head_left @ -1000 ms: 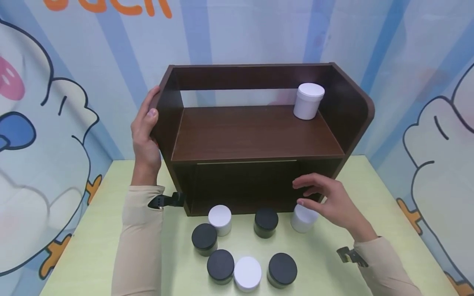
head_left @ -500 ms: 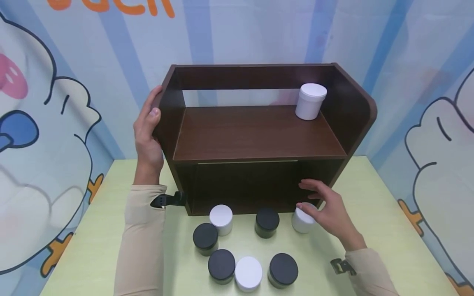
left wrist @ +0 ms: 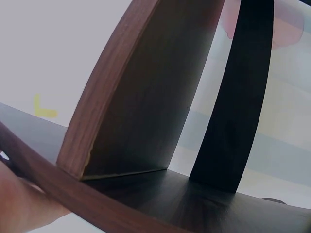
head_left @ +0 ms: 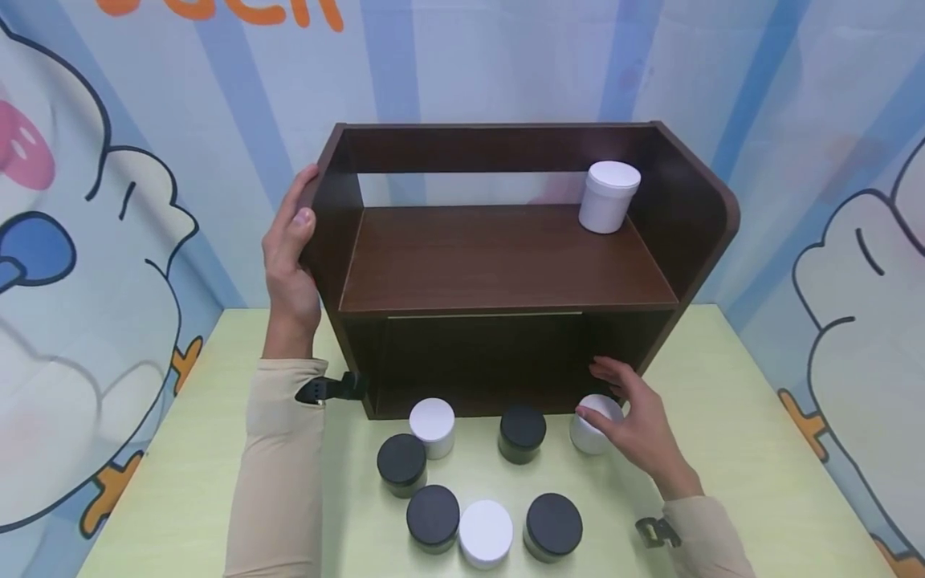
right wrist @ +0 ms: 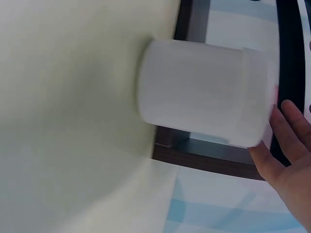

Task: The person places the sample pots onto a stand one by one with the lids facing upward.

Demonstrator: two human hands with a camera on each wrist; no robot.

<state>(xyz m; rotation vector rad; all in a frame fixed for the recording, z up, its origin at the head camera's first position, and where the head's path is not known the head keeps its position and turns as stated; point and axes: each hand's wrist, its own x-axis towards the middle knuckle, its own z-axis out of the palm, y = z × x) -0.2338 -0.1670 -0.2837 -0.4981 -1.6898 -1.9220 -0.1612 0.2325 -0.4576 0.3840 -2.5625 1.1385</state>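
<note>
In the head view my left hand (head_left: 291, 253) rests against the outer left side of a dark brown two-tier shelf (head_left: 506, 257). Its thumb and fingers lie along that panel, none showing on the inner face. My right hand (head_left: 639, 425) reaches over a white lidded jar (head_left: 587, 437) before the shelf's right end. The thumb is over the lid and the other fingers are spread behind it. The right wrist view shows this white jar (right wrist: 204, 90) with fingertips beside its lid; firm contact is unclear. Another white jar (head_left: 609, 199) stands on the upper tier at right.
On the pale green table (head_left: 780, 449), a black-lidded jar (head_left: 522, 437) stands left of the reached jar. A white jar (head_left: 432, 429) and a black-lidded jar (head_left: 401, 466) are further left. Nearer stand another white jar (head_left: 486, 534) and two black-lidded jars. A printed curtain hangs behind.
My right hand has moved left and down, bringing its thumb over the white jar's lid. The left hand keeps its place on the shelf, and the jars stand where they were.
</note>
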